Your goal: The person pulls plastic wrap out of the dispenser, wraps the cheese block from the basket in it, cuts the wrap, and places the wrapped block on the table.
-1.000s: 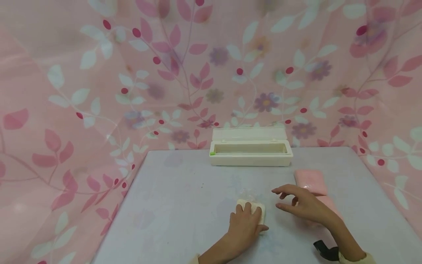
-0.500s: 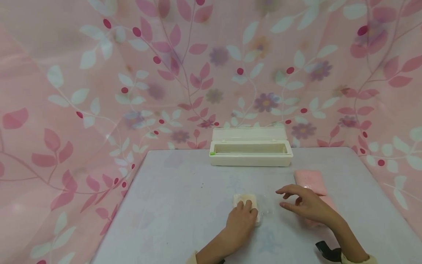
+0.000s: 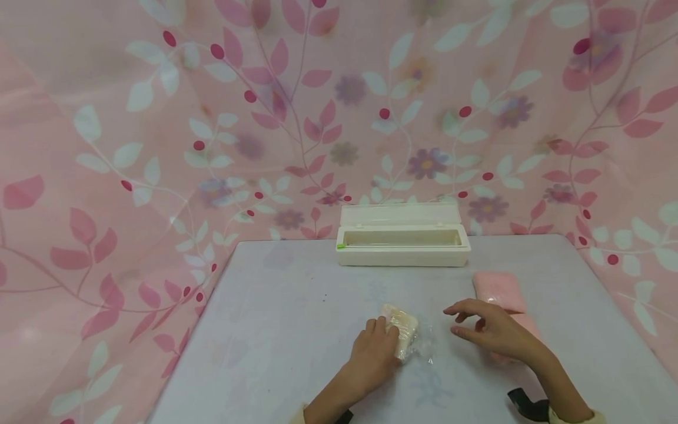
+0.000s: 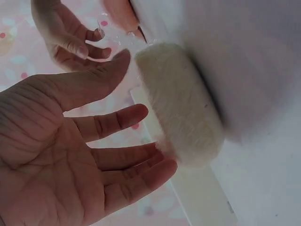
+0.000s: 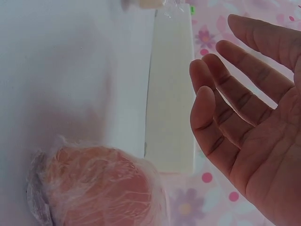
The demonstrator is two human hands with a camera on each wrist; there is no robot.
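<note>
A cream-coloured block, wrapped in clear film, lies on the table in front of the person. Its loose wrapper end points to the right. The left hand is at the block's left side. In the left wrist view its fingertips reach the edge of the block, while the thumb stays apart from it. The right hand hovers to the right with loosely bent fingers, holding nothing. Partly beneath it is a pink wrapped pack; another pink pack lies just behind.
A long white box with its lid raised stands at the table's back edge. A floral pink curtain hangs behind and around the table. A black strap-like piece shows by the right wrist.
The block has turned clockwise, its loose wrapper end swinging from the far side to the right. My left hand has slid off its top to its left side. The right hand has barely moved.
</note>
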